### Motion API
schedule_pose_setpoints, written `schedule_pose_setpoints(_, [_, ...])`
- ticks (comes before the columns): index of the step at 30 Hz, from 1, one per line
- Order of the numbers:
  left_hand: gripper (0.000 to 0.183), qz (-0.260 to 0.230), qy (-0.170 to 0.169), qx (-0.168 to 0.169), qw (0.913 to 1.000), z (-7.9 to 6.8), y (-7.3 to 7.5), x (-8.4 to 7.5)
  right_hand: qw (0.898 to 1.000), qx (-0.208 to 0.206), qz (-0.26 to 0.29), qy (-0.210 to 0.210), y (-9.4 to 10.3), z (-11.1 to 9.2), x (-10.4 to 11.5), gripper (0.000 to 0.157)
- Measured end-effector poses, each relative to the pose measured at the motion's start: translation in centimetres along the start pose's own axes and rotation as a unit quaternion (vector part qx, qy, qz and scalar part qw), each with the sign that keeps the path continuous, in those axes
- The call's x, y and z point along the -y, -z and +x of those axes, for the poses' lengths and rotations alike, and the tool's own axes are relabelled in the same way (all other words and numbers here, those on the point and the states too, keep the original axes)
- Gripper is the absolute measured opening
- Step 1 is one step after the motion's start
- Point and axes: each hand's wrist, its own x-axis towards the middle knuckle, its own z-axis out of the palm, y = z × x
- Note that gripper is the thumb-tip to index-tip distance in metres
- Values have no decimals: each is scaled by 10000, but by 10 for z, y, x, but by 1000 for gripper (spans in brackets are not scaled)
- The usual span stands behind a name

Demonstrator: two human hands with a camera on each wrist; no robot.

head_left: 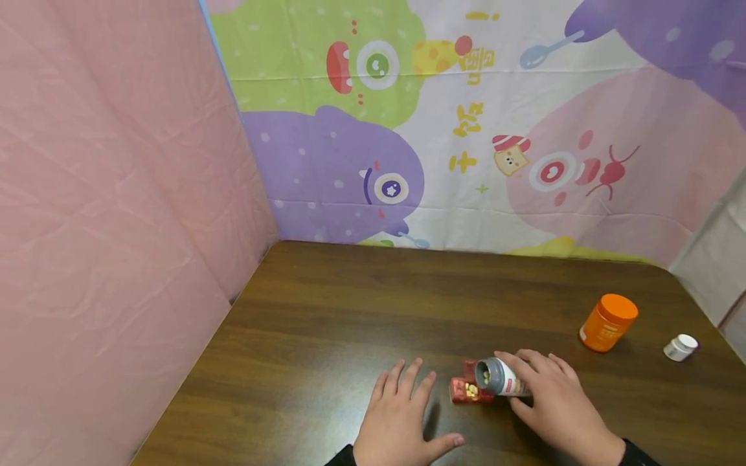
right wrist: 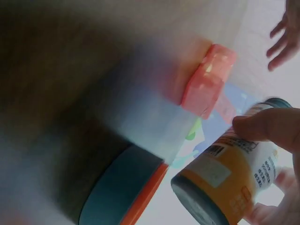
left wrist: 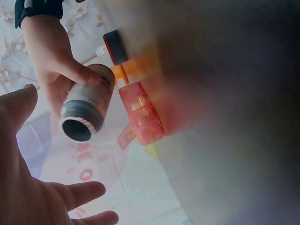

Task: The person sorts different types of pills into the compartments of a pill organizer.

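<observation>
My right hand [head_left: 556, 404] grips a pill bottle [head_left: 511, 380] with a grey neck and a white and orange label. The bottle lies tilted, its uncapped mouth facing left beside a small red pill box [head_left: 460, 389]. Pale yellow pills [head_left: 471, 390] show in the pill box, and a few more sit inside the bottle's mouth. One lid of the box stands open, seen in the left wrist view. To the left of the box is my left hand [head_left: 402, 414], fingers spread and holding nothing.
An orange jar [head_left: 608, 322] and a small white bottle [head_left: 680, 347] stand at the right of the brown wooden table [head_left: 303, 323]. A dark cap with a red-orange rim [right wrist: 124, 187] lies near the right hand. Printed cloth hangs behind the table, pink cloth at left.
</observation>
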Motion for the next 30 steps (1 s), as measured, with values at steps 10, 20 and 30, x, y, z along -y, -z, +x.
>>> schedule_pose_setpoints(10, [92,4,-92,-37,10000,3,-1,-4,9890,-49,1175,-892,6,-14,16,72])
schedule_pose_setpoints(20, [92,93,-194,-231,9995,5,-5,-9,9785,252,1867,-838,-2,-25,32,71])
schedule_pose_setpoints(30, [93,66,-200,-136,9997,7,-6,-11,9623,1090,2229,-1115,-8,-25,31,78])
